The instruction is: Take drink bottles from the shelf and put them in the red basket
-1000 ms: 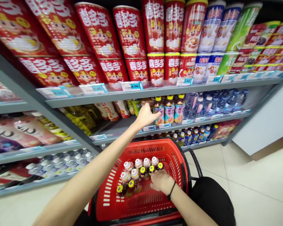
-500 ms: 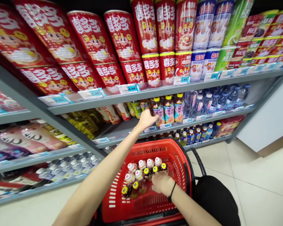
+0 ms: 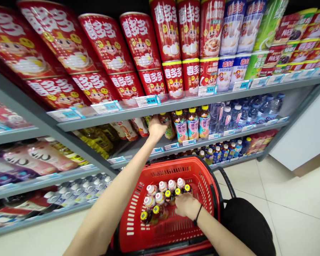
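Observation:
My left hand (image 3: 156,128) reaches into the middle shelf, among bottles, beside a yellow-capped green-labelled bottle (image 3: 169,129); its fingertips are hidden behind the hand and bottles. To its right stand pink-labelled bottles (image 3: 181,128) with yellow caps. My right hand (image 3: 186,205), with a black band at the wrist, is inside the red basket (image 3: 138,236), at the right side of the bottles there. Its fingers curl down by a yellow-capped bottle (image 3: 177,192), and what they hold, if anything, is hidden. White-capped bottles (image 3: 149,202) stand in the basket too.
Red cans (image 3: 106,42) fill the upper shelf, above a grey shelf edge (image 3: 128,115) with price tags. Clear water bottles (image 3: 229,115) stand right on the middle shelf. The basket's black handle (image 3: 227,182) sticks out at the right. A black-clad knee (image 3: 248,227) is beside the basket.
My left hand has moved left along the middle shelf, away from the pink-labelled bottles, uncovering the green-labelled bottle. My right hand stays in the basket. The view has shifted slightly.

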### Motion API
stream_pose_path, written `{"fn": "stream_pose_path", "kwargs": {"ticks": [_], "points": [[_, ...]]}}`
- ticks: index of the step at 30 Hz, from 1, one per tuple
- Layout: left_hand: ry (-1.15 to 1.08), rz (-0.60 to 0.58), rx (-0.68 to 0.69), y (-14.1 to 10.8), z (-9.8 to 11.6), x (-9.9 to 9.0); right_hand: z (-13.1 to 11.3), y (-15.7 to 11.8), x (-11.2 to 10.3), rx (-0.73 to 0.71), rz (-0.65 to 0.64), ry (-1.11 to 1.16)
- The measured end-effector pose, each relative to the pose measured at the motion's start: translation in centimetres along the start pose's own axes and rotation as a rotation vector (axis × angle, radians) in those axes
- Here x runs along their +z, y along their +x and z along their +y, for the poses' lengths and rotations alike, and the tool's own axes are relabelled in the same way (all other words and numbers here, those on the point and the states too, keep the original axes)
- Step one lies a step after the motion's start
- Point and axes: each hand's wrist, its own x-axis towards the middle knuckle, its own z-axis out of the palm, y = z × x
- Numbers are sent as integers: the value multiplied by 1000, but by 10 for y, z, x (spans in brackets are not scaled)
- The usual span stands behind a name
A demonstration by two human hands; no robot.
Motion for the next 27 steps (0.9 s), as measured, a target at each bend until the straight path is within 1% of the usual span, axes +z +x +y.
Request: {"fn": "stream_pose_path", "kwargs": {"ticks": [2,4,6,7,9,11,13,15,17,18,19,20,21,22,23,24,25,26,27], "points": [[-38,26,-28,-16,-5,-4,1,-2,-3,0,-8,7],[-82,-6,-60,-30,-9,-8,1,-5,-5,-4,-11,13],[-114,-41,-60,-40,-11,-14,0,-7,-7,-12,-9,20],[-131,-30,-48,-45,-11,-17,-1,-8,-9,-15,-7,26],[-188,40,-26,-55,-8,-26,-2,-10,-13,-15,1,40],[-261,139,-16,-71,-2,-41,1,-13,-19,-13,31,63],[-346,254,22,-92,4,-59,8,-17,-29,-3,105,93],[-498,408,62,-116,10,-81,18,-22,-40,25,203,130],[-622,492,31,-138,11,-101,28,-26,-50,66,293,172],[-706,497,-10,-148,10,-108,31,-28,-54,83,329,196],[-800,448,-79,-157,7,-113,34,-28,-57,94,359,223],[-905,337,-174,-165,3,-116,35,-28,-59,100,386,249],[-1017,171,-293,-172,-4,-115,35,-27,-60,103,409,274],[-1119,-23,-425,-179,-11,-113,34,-25,-60,102,427,295],[-1201,-207,-556,-187,-20,-108,33,-24,-59,99,439,313],[-1265,-362,-673,-194,-30,-102,31,-22,-57,95,446,327],[-1320,-462,-765,-201,-39,-96,28,-21,-55,89,446,338],[-1362,-519,-826,-208,-47,-90,25,-20,-53,79,440,340],[-1388,-537,-858,-215,-54,-85,21,-19,-50,63,426,352]]}}
